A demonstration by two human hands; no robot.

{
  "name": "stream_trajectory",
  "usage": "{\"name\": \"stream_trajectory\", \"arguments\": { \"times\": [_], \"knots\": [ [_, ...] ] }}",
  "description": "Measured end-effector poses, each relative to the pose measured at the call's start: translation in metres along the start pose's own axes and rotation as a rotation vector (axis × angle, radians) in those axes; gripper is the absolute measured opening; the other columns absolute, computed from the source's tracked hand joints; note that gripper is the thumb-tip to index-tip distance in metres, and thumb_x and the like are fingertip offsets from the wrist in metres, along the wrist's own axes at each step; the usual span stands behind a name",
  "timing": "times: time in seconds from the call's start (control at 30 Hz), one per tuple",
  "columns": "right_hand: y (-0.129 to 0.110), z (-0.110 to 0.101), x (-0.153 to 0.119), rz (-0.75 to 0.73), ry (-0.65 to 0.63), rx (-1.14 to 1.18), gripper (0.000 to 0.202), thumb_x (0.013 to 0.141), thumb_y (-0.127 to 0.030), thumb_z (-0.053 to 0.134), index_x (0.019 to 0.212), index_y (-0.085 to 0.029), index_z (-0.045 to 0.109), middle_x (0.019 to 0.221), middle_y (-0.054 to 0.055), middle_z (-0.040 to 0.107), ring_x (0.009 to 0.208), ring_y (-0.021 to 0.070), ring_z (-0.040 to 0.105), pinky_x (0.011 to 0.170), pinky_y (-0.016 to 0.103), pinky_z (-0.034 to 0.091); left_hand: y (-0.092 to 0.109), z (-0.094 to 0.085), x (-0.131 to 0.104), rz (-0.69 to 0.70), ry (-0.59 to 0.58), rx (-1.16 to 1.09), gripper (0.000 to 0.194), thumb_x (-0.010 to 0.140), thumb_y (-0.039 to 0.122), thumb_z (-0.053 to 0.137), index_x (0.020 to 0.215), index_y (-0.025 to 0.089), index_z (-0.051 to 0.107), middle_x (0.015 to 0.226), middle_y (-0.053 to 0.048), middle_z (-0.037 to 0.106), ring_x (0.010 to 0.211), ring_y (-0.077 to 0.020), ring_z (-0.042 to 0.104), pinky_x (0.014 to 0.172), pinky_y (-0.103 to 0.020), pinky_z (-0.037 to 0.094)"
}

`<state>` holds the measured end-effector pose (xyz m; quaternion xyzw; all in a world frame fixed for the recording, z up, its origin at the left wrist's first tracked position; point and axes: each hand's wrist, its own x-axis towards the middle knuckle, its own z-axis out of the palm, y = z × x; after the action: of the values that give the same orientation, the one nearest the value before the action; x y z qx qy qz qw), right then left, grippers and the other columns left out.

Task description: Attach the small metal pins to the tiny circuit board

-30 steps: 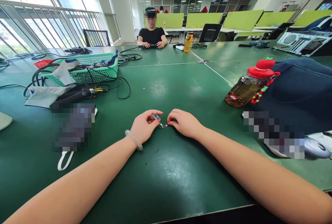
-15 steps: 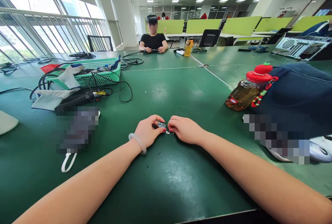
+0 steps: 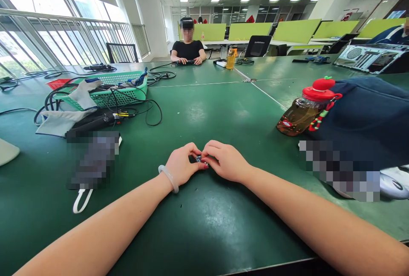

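Pinched in my left hand (image 3: 180, 163) is a small flat dark piece with pale markings (image 3: 198, 158), too small to name surely. It is held between thumb and fingers just above the green table. A pale ring-shaped bangle (image 3: 169, 178) circles my left wrist. My right hand (image 3: 225, 161) is closed in a pinch against the right side of that piece, its fingertips meeting those of my left hand. Whatever lies between the right fingertips is hidden. Tiny white bits show by the fingertips.
Left on the green table (image 3: 204, 229) are a green basket (image 3: 118, 96) with gloves and cables, and a blurred-out dark object (image 3: 96, 161). A red-capped bottle (image 3: 298, 112) and dark blue cloth bag (image 3: 364, 118) stand right. Across sits a person in black (image 3: 188, 50).
My right hand has moved left and closed in on the small piece, covering part of it. The hands were slightly apart before and now touch. The view has shifted slightly.
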<state>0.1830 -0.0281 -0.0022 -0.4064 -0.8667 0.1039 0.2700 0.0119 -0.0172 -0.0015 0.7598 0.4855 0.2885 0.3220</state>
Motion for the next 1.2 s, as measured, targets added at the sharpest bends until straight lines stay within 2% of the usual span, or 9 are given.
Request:
{"name": "stream_trajectory", "arguments": {
  "times": [0.13, 0.27, 0.4, 0.53, 0.8, 1.03, 1.2],
  "knots": [
    [-0.001, -0.001, 0.001, -0.003, -0.003, 0.025, 0.013, 0.084, -0.023, 0.049, 0.079, -0.019, 0.059, 0.088, 0.002, 0.057, 0.073, 0.0106, 0.052, 0.066, 0.022, 0.039, 0.001, 0.0, 0.0, 0.015, -0.022, -0.015, 0.025, 0.061, 0.033, 0.07, 0.073, 0.019, 0.053, 0.072, 0.002, 0.064, 0.069, -0.0146, 0.058, 0.066, -0.027, 0.043],
    [0.005, -0.003, 0.003, 0.093, 0.034, 0.08, 0.01, 0.082, -0.016, 0.049, 0.08, -0.019, 0.059, 0.085, 0.001, 0.058, 0.074, 0.0101, 0.052, 0.067, 0.022, 0.04, -0.001, -0.002, 0.001, -0.041, 0.01, 0.007, 0.025, 0.061, 0.031, 0.069, 0.078, 0.02, 0.054, 0.078, 0.001, 0.065, 0.073, -0.0158, 0.059, 0.069, -0.028, 0.043],
    [0.015, 0.001, 0.003, 0.147, -0.061, 0.062, 0.01, 0.079, -0.014, 0.053, 0.079, -0.02, 0.061, 0.083, 0.0, 0.057, 0.074, 0.0103, 0.052, 0.067, 0.023, 0.039, -0.005, -0.004, 0.003, -0.112, 0.024, 0.062, 0.023, 0.063, 0.028, 0.068, 0.082, 0.02, 0.057, 0.077, 0.001, 0.066, 0.073, -0.0165, 0.059, 0.07, -0.029, 0.043],
    [0.02, 0.006, 0.002, 0.135, -0.161, 0.03, 0.009, 0.079, -0.017, 0.055, 0.081, -0.022, 0.063, 0.082, -0.001, 0.057, 0.073, 0.0103, 0.053, 0.066, 0.023, 0.039, -0.007, -0.004, 0.004, -0.129, 0.01, 0.06, 0.024, 0.064, 0.029, 0.067, 0.084, 0.02, 0.057, 0.077, 0.001, 0.066, 0.072, -0.016, 0.059, 0.068, -0.028, 0.043],
    [0.019, 0.006, 0.003, 0.116, -0.191, -0.024, 0.005, 0.079, -0.021, 0.058, 0.076, -0.02, 0.061, 0.079, -0.002, 0.056, 0.071, 0.009, 0.052, 0.062, 0.02, 0.035, -0.008, -0.003, 0.005, -0.126, -0.017, 0.067, 0.024, 0.065, 0.027, 0.065, 0.086, 0.02, 0.057, 0.079, 0.0, 0.066, 0.073, -0.0154, 0.06, 0.068, -0.027, 0.043],
    [0.012, 0.007, 0.002, 0.017, -0.234, -0.257, 0.013, 0.087, -0.024, 0.046, 0.085, -0.022, 0.058, 0.083, -0.001, 0.055, 0.063, 0.0085, 0.051, 0.056, 0.022, 0.029, -0.008, -0.002, 0.004, -0.124, 0.001, 0.106, 0.027, 0.06, 0.036, 0.069, 0.076, 0.02, 0.054, 0.071, 0.001, 0.064, 0.068, -0.0159, 0.06, 0.065, -0.027, 0.043],
    [0.011, 0.008, 0.002, -0.009, -0.263, -0.341, 0.01, 0.085, -0.018, 0.045, 0.087, -0.02, 0.055, 0.084, 0.0, 0.055, 0.063, 0.0096, 0.051, 0.054, 0.023, 0.028, -0.006, -0.003, 0.003, -0.137, 0.008, 0.128, 0.027, 0.059, 0.035, 0.07, 0.076, 0.02, 0.054, 0.07, 0.001, 0.064, 0.069, -0.0161, 0.059, 0.065, -0.027, 0.044]
  ]
}}
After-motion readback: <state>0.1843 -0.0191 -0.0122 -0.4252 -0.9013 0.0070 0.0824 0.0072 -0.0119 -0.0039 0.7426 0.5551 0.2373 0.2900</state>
